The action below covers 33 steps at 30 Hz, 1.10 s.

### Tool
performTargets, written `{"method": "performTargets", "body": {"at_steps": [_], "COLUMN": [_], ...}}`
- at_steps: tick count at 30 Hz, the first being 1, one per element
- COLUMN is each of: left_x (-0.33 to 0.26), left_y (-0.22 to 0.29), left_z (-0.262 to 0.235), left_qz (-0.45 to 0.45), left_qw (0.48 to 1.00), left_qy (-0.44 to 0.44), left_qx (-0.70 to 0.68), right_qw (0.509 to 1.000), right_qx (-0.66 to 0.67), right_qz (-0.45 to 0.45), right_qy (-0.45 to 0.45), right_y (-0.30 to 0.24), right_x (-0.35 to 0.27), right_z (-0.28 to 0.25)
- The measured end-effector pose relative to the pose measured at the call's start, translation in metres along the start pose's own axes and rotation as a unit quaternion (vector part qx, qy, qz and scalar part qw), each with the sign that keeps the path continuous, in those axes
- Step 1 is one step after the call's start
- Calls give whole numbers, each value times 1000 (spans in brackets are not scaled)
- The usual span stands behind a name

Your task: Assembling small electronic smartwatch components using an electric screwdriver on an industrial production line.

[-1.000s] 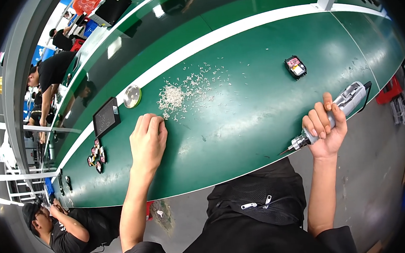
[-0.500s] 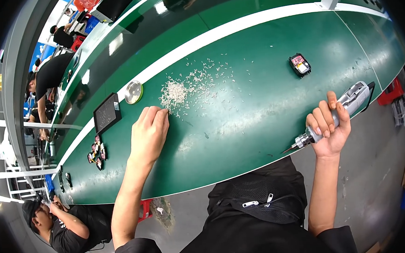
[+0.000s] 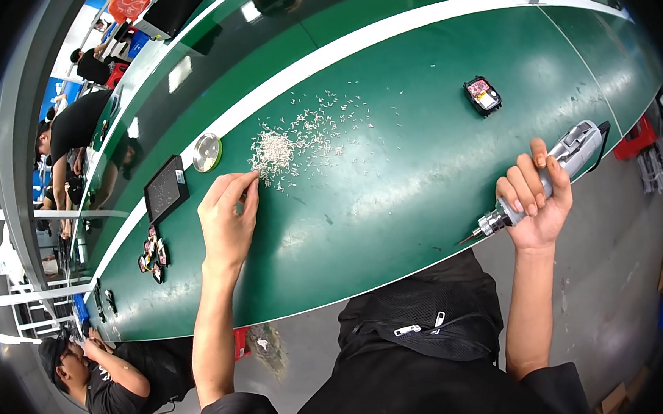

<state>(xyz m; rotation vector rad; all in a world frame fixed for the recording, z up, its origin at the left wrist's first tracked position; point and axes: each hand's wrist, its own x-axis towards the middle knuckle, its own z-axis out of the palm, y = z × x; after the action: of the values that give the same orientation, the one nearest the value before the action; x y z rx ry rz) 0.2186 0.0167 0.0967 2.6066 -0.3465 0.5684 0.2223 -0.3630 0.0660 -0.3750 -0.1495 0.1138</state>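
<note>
Screws (image 3: pixel 272 151) seem light, slippery (pinch one mid-length). Your left hand (image 3: pixel 226 217) pinches, contents unclear; your right hand (image 3: pixel 535 202) grips the screwdriver (image 3: pixel 573 151).

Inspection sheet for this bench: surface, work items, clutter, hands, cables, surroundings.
Surface: green tabletop, scuffed in places.
Work items: grey power screwdriver; heap of small pale pieces.
Clutter: loose pieces strewn beside the heap; dark tray, round dish, cluster of small parts to its left; black-cased module to its right.
Hands: right hand grips the screwdriver; left hand pinches at the heap's edge, any held piece unclear.
Cables: black loop at the screwdriver's rear; cannot tell if a cord.
Surroundings: metal post and co-workers on the left.
</note>
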Motion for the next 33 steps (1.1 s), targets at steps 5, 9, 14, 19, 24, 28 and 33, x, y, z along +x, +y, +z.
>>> {"method": "performTargets", "body": {"at_steps": [5, 9, 14, 19, 24, 28, 33], "left_x": [-6, -23, -49, -64, -64, -67, -66], "left_y": [37, 85, 130, 160, 172, 170, 171], "left_z": [-6, -1, 21, 46, 48, 48, 50], "left_qz": [14, 44, -157, -217, -217, -206, -200], "left_qw": [999, 986, 851, 660, 615, 609, 602], "left_qy": [27, 2, -14, -45, -41, -38, -37], "left_qx": [-41, -158, -500, -718, -757, -765, -772], "right_qw": [1000, 999, 996, 996, 997, 998, 996], "right_qx": [-6, 12, 86, 73, 49, 30, 48], "right_qz": [-5, -33, -32, -35, -36, -53, -72], "right_qy": [3, 31, -16, -38, -46, -31, -15], "right_y": [-1, 6, 25, 29, 35, 38, 38], "right_x": [-2, -4, -7, -11, -12, -17, -19], "right_z": [-2, 3, 48, 78, 78, 80, 81]}}
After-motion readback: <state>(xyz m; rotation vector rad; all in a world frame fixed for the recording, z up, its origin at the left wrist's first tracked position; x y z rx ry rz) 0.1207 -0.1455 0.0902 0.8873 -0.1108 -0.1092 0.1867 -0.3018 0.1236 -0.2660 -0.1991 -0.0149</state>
